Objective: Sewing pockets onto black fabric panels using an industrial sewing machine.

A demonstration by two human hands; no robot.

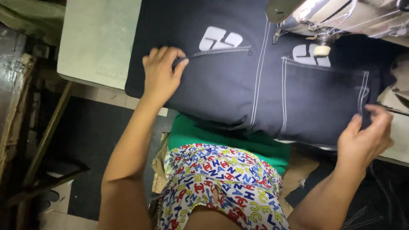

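Note:
A dark navy garment (221, 89) with white topstitching and two pale grey patches lies spread over the sewing table (98, 38). My left hand (162, 72) pinches the cloth at the left end of a stitched pocket opening. My right hand (365, 134) grips the garment's right lower edge, beside the corner of a stitched patch pocket (324, 98). The sewing machine head (336, 19) hangs over the upper right of the garment, its presser foot near the right grey patch (304, 53).
The pale green table top shows bare at the upper left. Below it are a dark floor mat (85, 140), a wooden table leg (44, 136) and tiled floor. A green cloth (226, 140) and letter-patterned clothing (221, 187) cover my lap.

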